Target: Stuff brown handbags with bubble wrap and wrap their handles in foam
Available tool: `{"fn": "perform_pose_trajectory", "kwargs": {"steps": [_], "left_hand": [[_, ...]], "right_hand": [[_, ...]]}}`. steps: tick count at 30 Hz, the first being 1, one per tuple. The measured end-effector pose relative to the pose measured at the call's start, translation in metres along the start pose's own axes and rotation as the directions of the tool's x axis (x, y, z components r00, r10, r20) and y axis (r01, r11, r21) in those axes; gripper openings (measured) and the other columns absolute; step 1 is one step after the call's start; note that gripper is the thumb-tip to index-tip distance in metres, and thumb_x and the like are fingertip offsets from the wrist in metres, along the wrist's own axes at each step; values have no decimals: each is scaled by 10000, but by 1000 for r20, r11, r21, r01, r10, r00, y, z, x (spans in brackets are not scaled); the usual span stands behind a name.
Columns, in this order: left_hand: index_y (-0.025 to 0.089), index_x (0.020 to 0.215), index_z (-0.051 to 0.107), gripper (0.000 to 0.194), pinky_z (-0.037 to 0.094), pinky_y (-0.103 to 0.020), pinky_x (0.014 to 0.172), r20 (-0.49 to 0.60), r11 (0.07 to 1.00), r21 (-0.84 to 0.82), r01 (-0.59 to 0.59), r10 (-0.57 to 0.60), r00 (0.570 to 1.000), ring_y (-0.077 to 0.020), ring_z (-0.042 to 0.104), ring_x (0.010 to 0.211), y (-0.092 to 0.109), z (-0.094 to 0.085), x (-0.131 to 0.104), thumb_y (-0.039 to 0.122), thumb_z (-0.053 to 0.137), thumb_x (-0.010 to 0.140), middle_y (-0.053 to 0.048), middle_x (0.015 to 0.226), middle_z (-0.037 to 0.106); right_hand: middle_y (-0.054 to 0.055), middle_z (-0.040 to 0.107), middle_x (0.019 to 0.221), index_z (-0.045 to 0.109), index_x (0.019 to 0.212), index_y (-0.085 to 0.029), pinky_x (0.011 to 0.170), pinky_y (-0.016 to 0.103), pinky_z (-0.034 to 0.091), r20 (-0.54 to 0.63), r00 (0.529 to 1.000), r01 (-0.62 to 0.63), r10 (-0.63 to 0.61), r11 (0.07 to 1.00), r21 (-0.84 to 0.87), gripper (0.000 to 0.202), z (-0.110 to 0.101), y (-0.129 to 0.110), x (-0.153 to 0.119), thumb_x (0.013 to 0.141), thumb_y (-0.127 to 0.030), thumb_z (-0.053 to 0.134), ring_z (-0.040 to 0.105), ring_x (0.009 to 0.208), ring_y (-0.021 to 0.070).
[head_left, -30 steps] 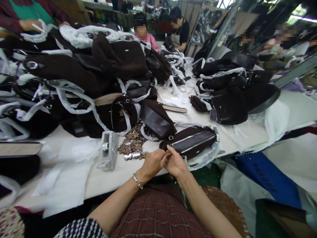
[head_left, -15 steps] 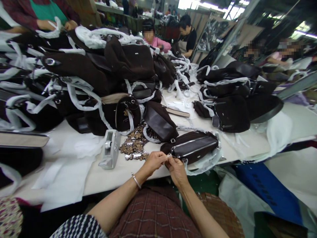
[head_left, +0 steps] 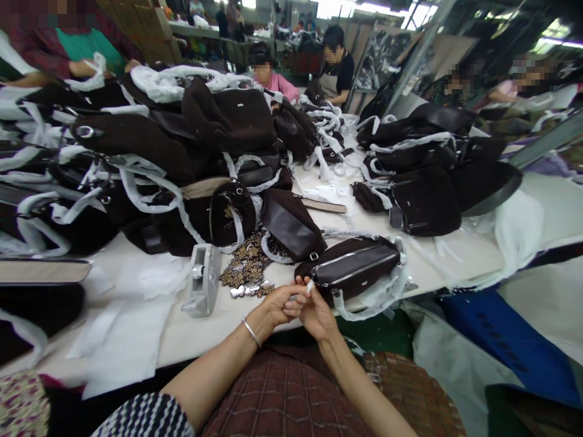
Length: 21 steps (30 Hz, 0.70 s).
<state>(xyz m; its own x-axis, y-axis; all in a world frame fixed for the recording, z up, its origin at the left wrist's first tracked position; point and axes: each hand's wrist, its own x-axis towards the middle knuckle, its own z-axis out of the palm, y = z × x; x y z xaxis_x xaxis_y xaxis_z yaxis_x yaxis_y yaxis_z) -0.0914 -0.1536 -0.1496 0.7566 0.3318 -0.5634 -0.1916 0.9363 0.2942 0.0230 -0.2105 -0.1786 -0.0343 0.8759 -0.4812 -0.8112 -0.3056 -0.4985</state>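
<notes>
Directly in front of me my left hand (head_left: 279,305) and my right hand (head_left: 320,317) meet at the near end of a dark brown handbag (head_left: 357,262). Their fingertips pinch a small white wrapping piece (head_left: 310,286); whether it is paper or tape I cannot tell. The left fingers are curled, and the bag part beneath them is hidden. The bag lies on its side with a silver zip and a white-wrapped strap (head_left: 364,312) along its near edge. Left of my hands, leopard-patterned tags (head_left: 246,267) lie in a pile.
A grey tape dispenser (head_left: 203,282) stands beside the tags, with white sheets (head_left: 132,321) to its left. Dark handbags (head_left: 232,121) with wrapped straps are heaped behind; another group (head_left: 423,203) lies at right. Several people work around the table (head_left: 237,309).
My left fingers have curled in more, and the white piece shows more plainly between the fingertips. The view has shifted slightly; the handbag and dispenser stay in place.
</notes>
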Motion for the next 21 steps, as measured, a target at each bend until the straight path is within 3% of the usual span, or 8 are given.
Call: {"fn": "perform_pose_trajectory", "kwargs": {"steps": [4, 10, 12, 14, 16, 18, 20, 21], "left_hand": [[142, 699, 451, 203, 86, -103, 287, 46, 999, 18, 38, -39, 998, 7, 67, 315, 2, 2, 0, 145, 466, 902, 110, 500, 289], [149, 730, 479, 232, 60, -134, 313, 72, 991, 129, -34, 25, 997, -3, 88, 331, -3, -5, 1, 280, 616, 863, 118, 489, 285], [141, 764, 520, 299, 86, -146, 333, 43, 944, 303, -128, 121, 992, -11, 146, 344, -4, -10, -4, 397, 647, 855, 106, 498, 331], [139, 836, 566, 391, 214, -158, 373, 44, 756, 614, -225, 251, 967, -43, 316, 398, 2, -15, -11, 527, 598, 867, 58, 571, 459], [151, 877, 593, 465, 369, -204, 495, 94, 424, 872, -243, 344, 934, -109, 494, 566, 13, -21, -17, 608, 507, 886, -3, 715, 573], [168, 849, 599, 483, 421, -258, 637, 97, 156, 971, -179, 426, 900, -166, 542, 713, 29, -25, -18, 624, 449, 900, -27, 787, 603], [180, 808, 594, 498, 416, -293, 724, 75, 38, 993, -113, 538, 839, -197, 543, 768, 46, -26, -10, 625, 396, 912, -36, 798, 611], [183, 802, 597, 503, 412, -304, 761, 52, 61, 993, -105, 574, 817, -211, 550, 797, 53, -25, -2, 626, 385, 912, -43, 815, 624]], "right_hand": [[-12, 686, 1153, 715, 862, -318, 885, 395, 500, 84, 993, -92, 87, 994, 55, 324, -1, 0, 3, 614, -453, 873, 576, 1171, 224], [-8, 705, 876, 706, 752, -246, 880, 327, 498, -36, 998, -34, 41, 984, 173, 333, -2, 5, 14, 527, -350, 929, 616, 1053, 206], [-6, 703, 841, 718, 768, -223, 893, 303, 487, -35, 999, -13, 18, 989, 145, 303, -1, 4, 14, 566, -327, 918, 629, 981, 182], [2, 716, 894, 734, 845, -212, 927, 300, 475, 11, 1000, -6, 5, 995, 100, 269, -4, -1, 8, 643, -309, 883, 630, 956, 162], [27, 718, 1048, 734, 966, -204, 995, 340, 451, 68, 997, -34, 30, 997, 64, 287, -15, -7, -4, 719, -306, 837, 621, 1043, 172], [71, 684, 1190, 714, 1066, -181, 1061, 402, 413, 87, 990, -110, 107, 993, 30, 360, -37, -14, -22, 745, -307, 820, 600, 1147, 212], [113, 686, 1182, 700, 1095, -142, 1068, 440, 412, 33, 978, -204, 205, 979, -10, 410, -67, -20, -40, 733, -285, 829, 632, 1119, 243], [123, 697, 1148, 696, 1090, -128, 1059, 442, 424, -21, 971, -238, 238, 971, -13, 416, -83, -23, -48, 721, -258, 836, 657, 1077, 246]]}}
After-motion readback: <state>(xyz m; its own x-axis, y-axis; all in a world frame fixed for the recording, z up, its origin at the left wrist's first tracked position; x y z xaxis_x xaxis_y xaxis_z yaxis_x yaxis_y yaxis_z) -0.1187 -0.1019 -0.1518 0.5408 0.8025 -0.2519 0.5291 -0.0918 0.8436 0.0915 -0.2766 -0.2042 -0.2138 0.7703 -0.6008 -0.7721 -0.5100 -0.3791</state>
